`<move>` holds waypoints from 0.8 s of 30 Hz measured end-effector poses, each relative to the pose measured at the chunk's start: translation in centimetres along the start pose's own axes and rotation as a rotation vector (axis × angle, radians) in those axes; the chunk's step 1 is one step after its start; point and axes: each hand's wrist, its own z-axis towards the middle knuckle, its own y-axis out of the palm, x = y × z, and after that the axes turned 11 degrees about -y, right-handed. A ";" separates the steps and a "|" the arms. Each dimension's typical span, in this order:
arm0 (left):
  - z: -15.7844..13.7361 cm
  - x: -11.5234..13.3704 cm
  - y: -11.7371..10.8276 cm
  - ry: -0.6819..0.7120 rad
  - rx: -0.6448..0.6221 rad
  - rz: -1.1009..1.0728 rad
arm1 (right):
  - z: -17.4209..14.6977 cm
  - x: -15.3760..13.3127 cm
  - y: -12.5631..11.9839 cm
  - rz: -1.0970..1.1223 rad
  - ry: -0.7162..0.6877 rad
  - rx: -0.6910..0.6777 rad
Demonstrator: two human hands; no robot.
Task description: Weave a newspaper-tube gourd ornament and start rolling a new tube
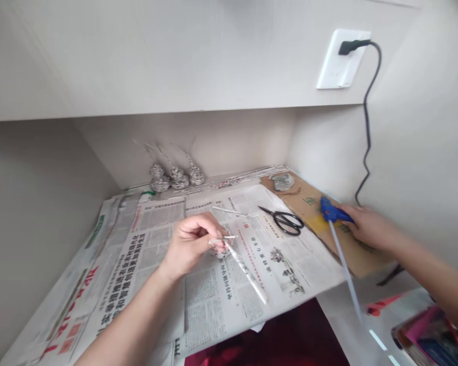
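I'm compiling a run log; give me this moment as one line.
left hand: pinching paper tube | right hand: holding blue glue gun by handle | scissors: lying on newspaper

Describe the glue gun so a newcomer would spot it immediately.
From the newspaper sheets, go right to the brown cardboard. Over it, the right hand has the glue gun by its handle. Its bright blue body and long pale stick set it apart from the black scissors.

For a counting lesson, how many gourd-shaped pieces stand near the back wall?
3: left gourd, middle gourd, right gourd, side by side behind the newspaper; none appears hidden.
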 end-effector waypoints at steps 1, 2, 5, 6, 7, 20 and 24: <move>0.1 0.0 0.1 0.004 0.005 -0.003 | 0.5 -0.2 -0.1 -0.074 0.032 -0.013; 0.1 0.0 0.1 0.002 0.012 -0.003 | 1.1 -0.9 -0.5 -0.112 0.047 -0.009; 0.3 0.0 0.2 -0.003 0.023 -0.004 | 3.3 -6.1 -3.7 -0.096 -0.086 0.149; 0.3 0.0 0.2 -0.003 0.024 -0.008 | 4.0 -8.8 -5.2 0.001 -0.195 0.242; 0.2 0.0 0.2 -0.003 0.023 -0.015 | 4.6 -11.6 -6.7 0.144 -0.318 0.299; 0.0 0.0 -0.2 -0.014 -0.008 0.025 | 7.3 -26.8 -11.9 0.953 -0.567 0.426; 0.0 0.0 -0.1 -0.027 -0.008 0.036 | 7.0 -27.1 -11.5 0.990 -0.528 0.451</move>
